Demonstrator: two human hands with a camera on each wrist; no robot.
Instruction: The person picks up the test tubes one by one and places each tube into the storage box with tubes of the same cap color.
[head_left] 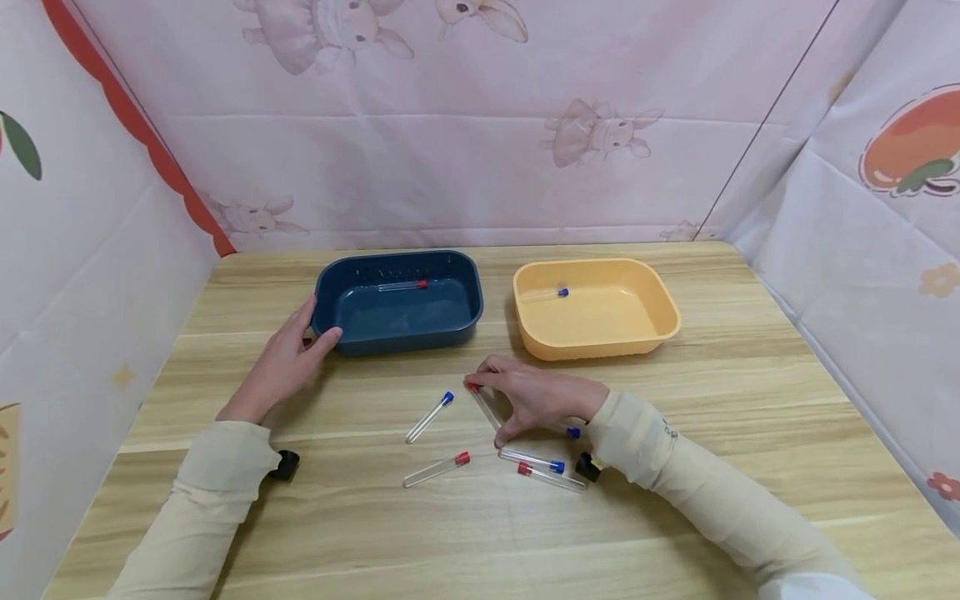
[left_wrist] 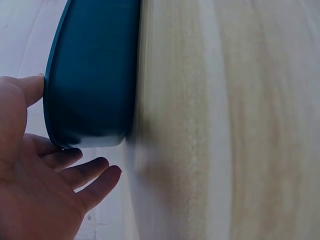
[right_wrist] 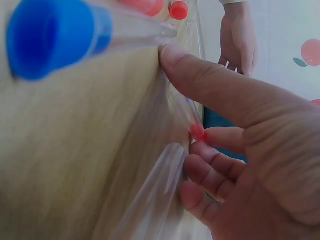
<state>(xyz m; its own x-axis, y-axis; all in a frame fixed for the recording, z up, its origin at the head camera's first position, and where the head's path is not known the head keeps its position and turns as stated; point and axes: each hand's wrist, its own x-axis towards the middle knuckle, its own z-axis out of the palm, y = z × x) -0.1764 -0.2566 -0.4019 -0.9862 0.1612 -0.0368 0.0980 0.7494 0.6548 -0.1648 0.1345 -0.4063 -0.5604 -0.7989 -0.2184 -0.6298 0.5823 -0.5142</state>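
Note:
My left hand rests at the left end of a dark blue basin, thumb and fingers touching its corner; in the left wrist view the fingers are spread beside the basin wall. With my right hand I pinch a clear tube with a red cap lengthwise, the thumb at its plain end and a finger at the cap. Around that hand lie blue-capped tubes and a red-capped tube; one blue cap shows beside the wrist, its tube partly hidden.
Farther left on the table lie a blue-capped tube and a red-capped tube. The blue basin holds a red-capped tube. A yellow basin at the back right holds a blue-capped tube. Patterned cloth walls stand behind and at both sides.

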